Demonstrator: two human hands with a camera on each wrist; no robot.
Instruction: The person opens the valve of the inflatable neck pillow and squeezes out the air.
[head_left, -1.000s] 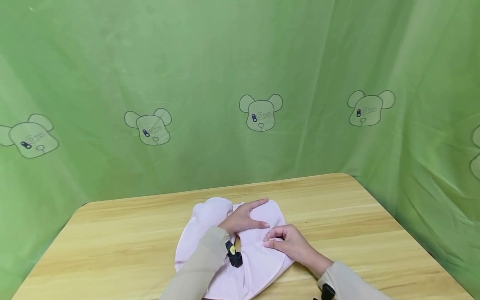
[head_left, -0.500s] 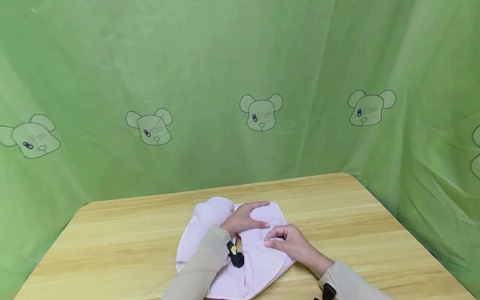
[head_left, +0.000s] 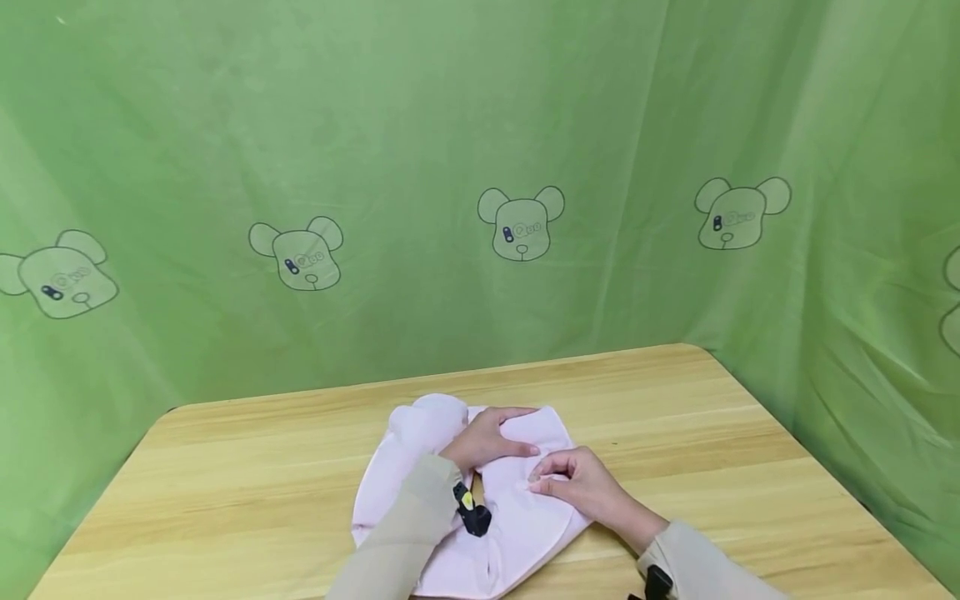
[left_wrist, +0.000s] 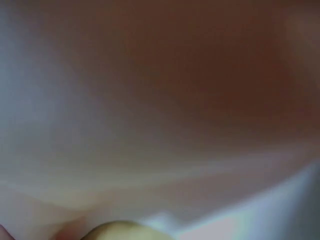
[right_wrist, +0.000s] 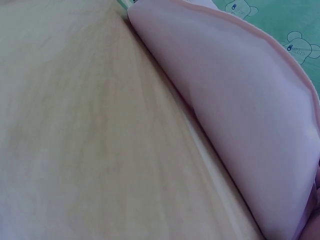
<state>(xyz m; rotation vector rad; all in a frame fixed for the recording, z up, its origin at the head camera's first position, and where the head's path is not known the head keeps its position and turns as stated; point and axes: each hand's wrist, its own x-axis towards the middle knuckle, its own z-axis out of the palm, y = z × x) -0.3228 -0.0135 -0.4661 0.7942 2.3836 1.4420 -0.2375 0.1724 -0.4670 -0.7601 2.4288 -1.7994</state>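
Note:
A pale pink, padded cloth piece (head_left: 525, 525) with curved edges and a slit-like gap at its middle lies on the table, puffed up at its back left. My left hand (head_left: 480, 439) rests on its upper part, thumb and index finger spread apart. Close by on the right, my right hand (head_left: 585, 487) pinches the cloth between thumb and fingertips; a small pale spot shows at the tips. From the right wrist, the cloth (right_wrist: 225, 95) bulges above the table, and part of a finger shows at the lower right edge. The left wrist view is a close blur.
The wooden table (head_left: 712, 442) extends on both sides of the cloth. A green curtain (head_left: 420, 125) printed with bear heads hangs behind it and along the right. A small black camera (head_left: 472, 512) sits on the left wrist.
The upper right edge of the cloth has dropped slightly toward me. Both hands stay almost where they were.

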